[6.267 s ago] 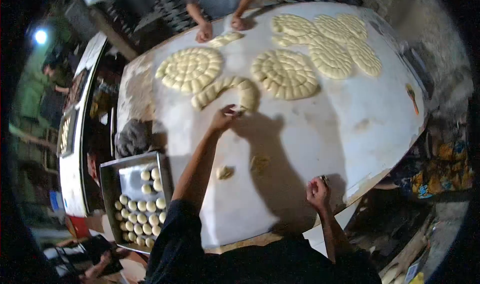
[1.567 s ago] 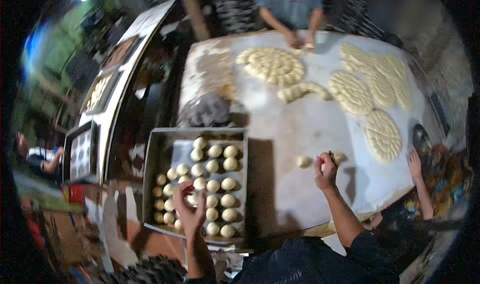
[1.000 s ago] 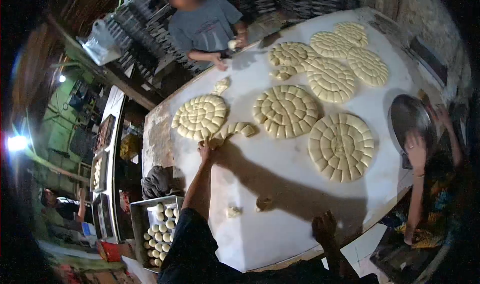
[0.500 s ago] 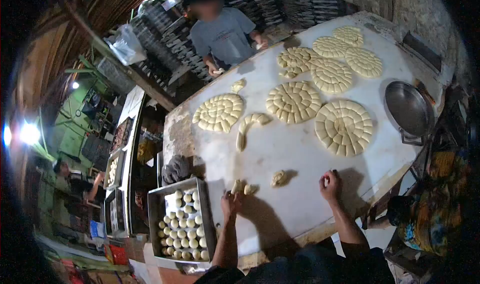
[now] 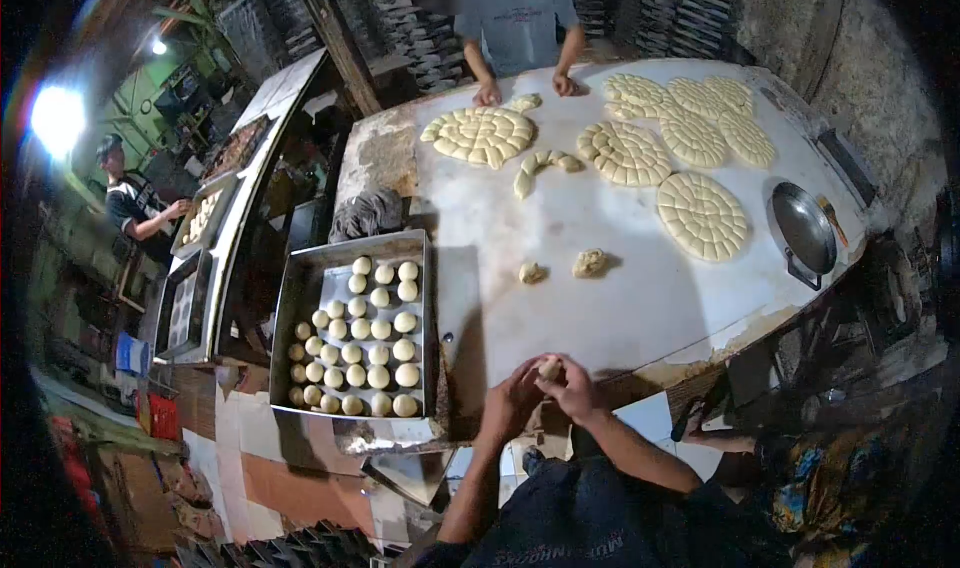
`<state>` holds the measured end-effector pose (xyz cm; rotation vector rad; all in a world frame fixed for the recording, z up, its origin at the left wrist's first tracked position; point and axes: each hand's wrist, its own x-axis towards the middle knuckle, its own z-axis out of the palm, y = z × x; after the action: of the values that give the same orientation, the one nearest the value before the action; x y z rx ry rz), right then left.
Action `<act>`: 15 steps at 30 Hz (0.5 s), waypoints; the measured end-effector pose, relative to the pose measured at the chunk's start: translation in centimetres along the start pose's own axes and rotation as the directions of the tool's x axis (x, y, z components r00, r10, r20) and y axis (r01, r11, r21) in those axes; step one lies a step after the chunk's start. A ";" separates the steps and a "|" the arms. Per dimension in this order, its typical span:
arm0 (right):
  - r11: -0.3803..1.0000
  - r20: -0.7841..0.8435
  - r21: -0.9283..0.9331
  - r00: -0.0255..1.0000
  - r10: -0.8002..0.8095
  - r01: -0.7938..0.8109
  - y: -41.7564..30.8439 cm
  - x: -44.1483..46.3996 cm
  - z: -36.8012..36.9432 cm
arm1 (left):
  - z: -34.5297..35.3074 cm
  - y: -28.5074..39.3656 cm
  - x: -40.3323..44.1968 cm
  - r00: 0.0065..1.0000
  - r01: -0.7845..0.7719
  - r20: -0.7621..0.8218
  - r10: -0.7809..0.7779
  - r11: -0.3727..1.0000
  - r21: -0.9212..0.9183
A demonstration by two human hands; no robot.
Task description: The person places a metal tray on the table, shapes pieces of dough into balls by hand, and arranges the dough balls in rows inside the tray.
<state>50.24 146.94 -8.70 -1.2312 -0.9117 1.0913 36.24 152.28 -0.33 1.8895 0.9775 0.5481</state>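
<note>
Near the front edge of the white table (image 5: 620,318), my left hand (image 5: 512,398) and my right hand (image 5: 575,390) meet around a small piece of dough (image 5: 549,369). Its pale top shows between the curled fingers; the rest is hidden. Beyond my hands lie a small dough lump (image 5: 531,273) and a larger, rough one (image 5: 591,262). To my left a metal tray (image 5: 428,318) holds several smooth round dough balls (image 5: 380,329), spaced apart in uneven rows.
Flat dough rounds scored into pieces (image 5: 702,216) cover the table's far side, near a curved dough strip (image 5: 545,168). A metal pan (image 5: 803,230) sits at right, a dark cloth (image 5: 367,215) behind the tray. One person (image 5: 515,23) stands across; another (image 5: 140,203) works far left.
My hands, apart over the table before, have come together at its front edge around a dough piece. The view has shifted. The person opposite now has both hands at the table's far edge.
</note>
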 end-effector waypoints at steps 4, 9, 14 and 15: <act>0.988 -0.103 0.137 0.991 0.086 -0.071 -3.6 1.4 -2.8 | -2.3 -1.1 0.3 0.991 -0.040 0.131 0.015 0.981 0.189; 0.927 -0.578 0.374 0.792 0.197 0.043 -2.5 5.2 -10.2 | -0.5 -1.7 2.6 0.979 0.201 -0.042 -0.197 0.962 0.186; 0.781 -0.400 -0.621 0.883 -0.246 -0.063 -3.9 1.5 -22.0 | 1.4 -12.0 1.7 0.932 -0.322 0.073 0.356 0.716 0.619; 0.682 -0.273 -0.727 0.946 -0.173 -0.085 -1.7 1.5 -25.1 | 0.7 -14.2 1.8 0.907 -0.392 0.211 0.365 0.545 0.741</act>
<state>74.90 141.97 -10.46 -1.9724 -1.1587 0.4229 32.05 157.26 -13.14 2.9418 0.8336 0.3467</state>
